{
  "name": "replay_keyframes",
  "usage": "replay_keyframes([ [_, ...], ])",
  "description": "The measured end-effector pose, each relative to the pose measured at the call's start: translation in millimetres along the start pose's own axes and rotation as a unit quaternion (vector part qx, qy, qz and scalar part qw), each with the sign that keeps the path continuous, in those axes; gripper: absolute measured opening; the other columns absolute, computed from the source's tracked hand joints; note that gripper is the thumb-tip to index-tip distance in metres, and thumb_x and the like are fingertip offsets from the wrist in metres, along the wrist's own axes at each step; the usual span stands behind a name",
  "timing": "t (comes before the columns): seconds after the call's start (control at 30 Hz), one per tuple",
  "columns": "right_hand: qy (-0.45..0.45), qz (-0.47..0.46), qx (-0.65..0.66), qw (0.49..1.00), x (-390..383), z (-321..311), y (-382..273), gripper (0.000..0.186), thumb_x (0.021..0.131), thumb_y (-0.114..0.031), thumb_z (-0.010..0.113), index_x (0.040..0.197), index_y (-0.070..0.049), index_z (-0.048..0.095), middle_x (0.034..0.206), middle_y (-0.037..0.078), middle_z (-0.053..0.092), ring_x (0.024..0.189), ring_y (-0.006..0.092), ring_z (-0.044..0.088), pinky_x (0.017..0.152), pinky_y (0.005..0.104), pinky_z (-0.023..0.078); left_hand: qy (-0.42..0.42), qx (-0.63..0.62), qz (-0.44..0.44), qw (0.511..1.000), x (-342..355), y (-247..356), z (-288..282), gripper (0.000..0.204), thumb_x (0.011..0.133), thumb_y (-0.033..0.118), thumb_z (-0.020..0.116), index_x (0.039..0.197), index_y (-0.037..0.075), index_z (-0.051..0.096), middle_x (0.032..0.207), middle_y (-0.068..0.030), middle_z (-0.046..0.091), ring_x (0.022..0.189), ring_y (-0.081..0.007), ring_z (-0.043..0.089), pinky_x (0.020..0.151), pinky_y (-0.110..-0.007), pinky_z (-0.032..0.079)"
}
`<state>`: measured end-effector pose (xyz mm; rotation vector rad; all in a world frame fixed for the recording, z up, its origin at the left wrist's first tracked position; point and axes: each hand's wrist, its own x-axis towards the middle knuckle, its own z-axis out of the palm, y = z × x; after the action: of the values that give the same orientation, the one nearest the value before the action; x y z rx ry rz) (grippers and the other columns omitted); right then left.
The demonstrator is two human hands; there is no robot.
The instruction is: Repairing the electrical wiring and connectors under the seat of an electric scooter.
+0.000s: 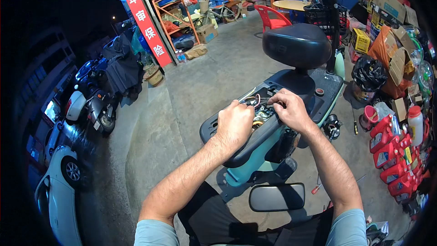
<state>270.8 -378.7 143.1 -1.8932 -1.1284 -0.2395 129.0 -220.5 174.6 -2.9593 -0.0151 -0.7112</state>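
Before me stands a mint-green and black electric scooter [255,171], its rear deck open. Wires [257,102], one of them a reddish loop, and small metal parts show inside the opening. My left hand [236,122] is closed at the left side of the opening, its fingertips turned down and hidden, so what it grips cannot be made out. From the right, my right hand [291,110] reaches over the opening with thumb and fingers pinched on the dark wires. Beyond the hands rises the black scooter seat [297,45] on its post.
A detached black seat pad [276,197] lies on the concrete floor, near a red-handled screwdriver [316,189]. Red jugs [390,155] and a black garbage bag [368,72] stand at right. Behind are a red chair [272,18] and orange shelves [182,7]; parked scooters [93,109] line the left.
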Motion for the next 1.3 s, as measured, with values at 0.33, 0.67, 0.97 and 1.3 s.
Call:
replay_keyframes([
  [0.33, -0.067, 0.079, -0.113, 0.988, 9, 9, -22, 0.026, 0.085, -0.028, 0.067, 0.088, -0.004, 0.076, 0.087, 0.016, 0.072, 0.093, 0.0338, 0.067, 0.087, 0.0483, 0.047, -0.009, -0.079, -0.05, 0.996, -1, -1, 5, 0.012, 0.084, 0.018, 0.073, 0.086, 0.006, 0.071, 0.084, -0.0141, 0.071, 0.087, -0.033, 0.069, 0.077, -0.047, 0.056],
  [0.67, -0.081, 0.095, -0.144, 0.982, 16, 12, -14, 0.026, 0.086, -0.026, 0.065, 0.087, -0.001, 0.073, 0.087, 0.02, 0.072, 0.093, 0.036, 0.069, 0.088, 0.0498, 0.047, -0.059, -0.119, -0.084, 0.988, -7, -3, -14, 0.013, 0.085, 0.017, 0.071, 0.092, 0.007, 0.07, 0.09, -0.0148, 0.071, 0.088, -0.0364, 0.069, 0.075, -0.049, 0.056],
  [0.97, -0.086, 0.088, -0.16, 0.979, 12, 10, -17, 0.023, 0.087, -0.021, 0.064, 0.088, 0.0, 0.073, 0.091, 0.02, 0.069, 0.096, 0.0364, 0.066, 0.088, 0.0495, 0.047, -0.109, -0.107, -0.065, 0.986, 1, -7, -5, 0.016, 0.082, 0.014, 0.067, 0.091, 0.002, 0.073, 0.09, -0.0204, 0.069, 0.089, -0.0388, 0.069, 0.079, -0.051, 0.055],
  [1.3, 0.022, 0.047, 0.055, 0.997, 4, -4, 4, 0.014, 0.087, -0.001, 0.063, 0.099, 0.002, 0.07, 0.095, 0.013, 0.067, 0.087, 0.0236, 0.066, 0.08, 0.035, 0.052, -0.131, -0.114, -0.084, 0.981, 3, -5, -6, 0.016, 0.083, 0.014, 0.066, 0.09, 0.002, 0.074, 0.09, -0.0197, 0.07, 0.089, -0.0376, 0.07, 0.08, -0.05, 0.056],
])
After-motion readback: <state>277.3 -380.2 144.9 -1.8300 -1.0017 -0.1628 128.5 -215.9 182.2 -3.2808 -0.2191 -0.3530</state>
